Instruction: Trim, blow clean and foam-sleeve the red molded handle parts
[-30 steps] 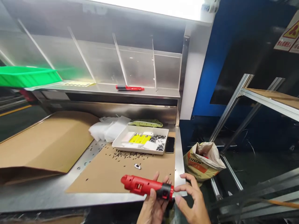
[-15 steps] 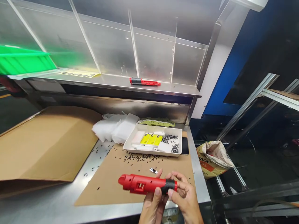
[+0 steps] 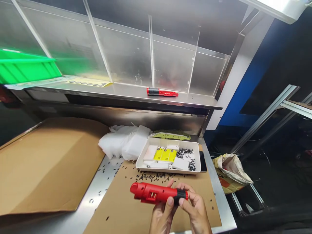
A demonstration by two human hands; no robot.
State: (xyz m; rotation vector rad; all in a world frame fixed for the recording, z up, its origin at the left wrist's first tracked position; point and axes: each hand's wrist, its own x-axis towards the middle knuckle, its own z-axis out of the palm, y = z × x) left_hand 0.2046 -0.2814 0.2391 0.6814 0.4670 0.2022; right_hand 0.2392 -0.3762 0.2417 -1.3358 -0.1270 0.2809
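Observation:
A red plastic tube-shaped part with a black end (image 3: pixel 158 193) lies level above the brown cardboard sheet (image 3: pixel 126 208). My left hand (image 3: pixel 163 213) grips it from below near the middle, thumb on its front. My right hand (image 3: pixel 195 211) is closed round the black end, thumb and fingers pinching it. Behind my hands stands a white tray (image 3: pixel 156 166) holding yellow labels, white pieces and small black parts. A second red and black part (image 3: pixel 162 92) lies on the steel shelf above.
Small black bits are scattered over the cardboard sheet and steel bench (image 3: pixel 97 191). White foam bags (image 3: pixel 124 143) lie left of the tray, a phone (image 3: pixel 202 161) to its right. A big cardboard flap (image 3: pixel 46 165) sits left, a green bin (image 3: pixel 24 68) upper left, a paper sack (image 3: pixel 231 172) beyond the bench's right edge.
My right hand came in from open beside the black end and closed on it. The view has swung left and up, so the part sits over the cardboard.

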